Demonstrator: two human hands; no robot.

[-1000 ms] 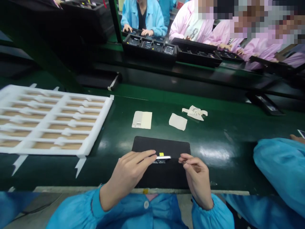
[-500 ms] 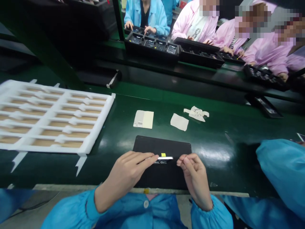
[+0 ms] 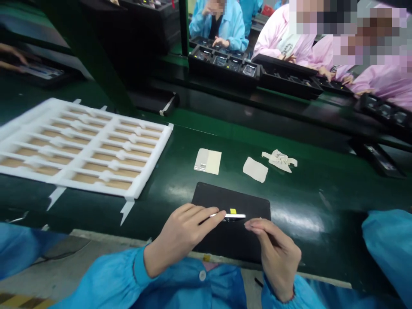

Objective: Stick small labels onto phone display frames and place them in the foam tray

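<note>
My left hand [image 3: 189, 227] is closed on a thin, flat, phone-like device [image 3: 236, 216], tilted so that its bright silver edge faces me. The device is over a black mat [image 3: 231, 242], and its left part is hidden by my fingers. A small yellow tab [image 3: 233, 211] shows just behind it. Close to the device's right end, my right hand [image 3: 278, 249] is pinched, thumb against fingertips. Whatever it may hold is too small to make out.
Beyond the mat lie a sheet of pale labels [image 3: 208, 161], a white cloth piece [image 3: 255, 169] and a crumpled white scrap [image 3: 280, 161]. A white slotted foam tray [image 3: 93, 148] sits left. A co-worker's blue sleeve [image 3: 391, 244] is at right; black trays [image 3: 222, 68] stand opposite.
My view has swung left, so the table's contents appear further right. My right hand has turned with its back upward, still pinched. Less of the device's dark face shows now.
</note>
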